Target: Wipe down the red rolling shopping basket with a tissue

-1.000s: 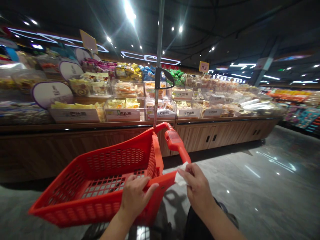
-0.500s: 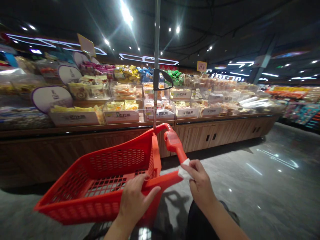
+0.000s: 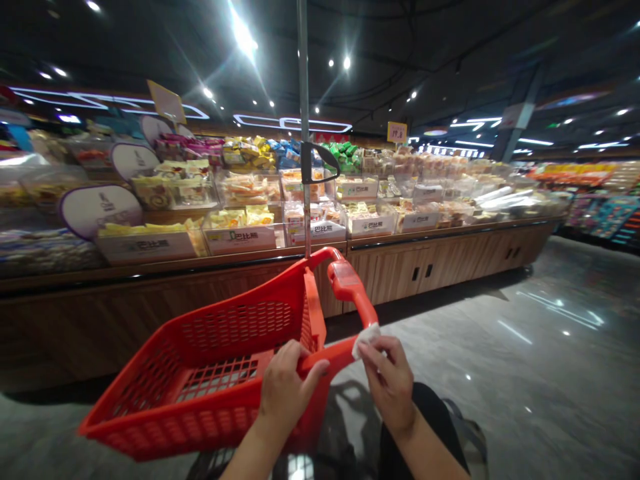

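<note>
A red plastic shopping cart (image 3: 200, 417) stands before me, its basket with perforated sides on the left and its handle (image 3: 361, 303) curving round to the right. My left hand (image 3: 286, 387) grips the cart's near side rail, thumb on my side and fingers over the inner edge. With my right hand (image 3: 387, 377) I pinch a white tissue (image 3: 367, 339) against the near corner of the handle. The tissue partly wraps the red bar there. A metal pole (image 3: 304, 100) with a black loop (image 3: 320, 163) rises from the far end of the cart's handle side.
Beyond the cart runs a long wood-panelled display counter (image 3: 395, 273) with packaged breads (image 3: 250, 189) and bright snack packs (image 3: 250, 152). Price signs (image 3: 397, 132) stand above it. Glossy grey floor (image 3: 500, 373) stretches right, toward further shelves (image 3: 590, 217).
My right hand has slid slightly toward me and left with the tissue along the handle's corner. My left hand appears a little farther right, still on the rail.
</note>
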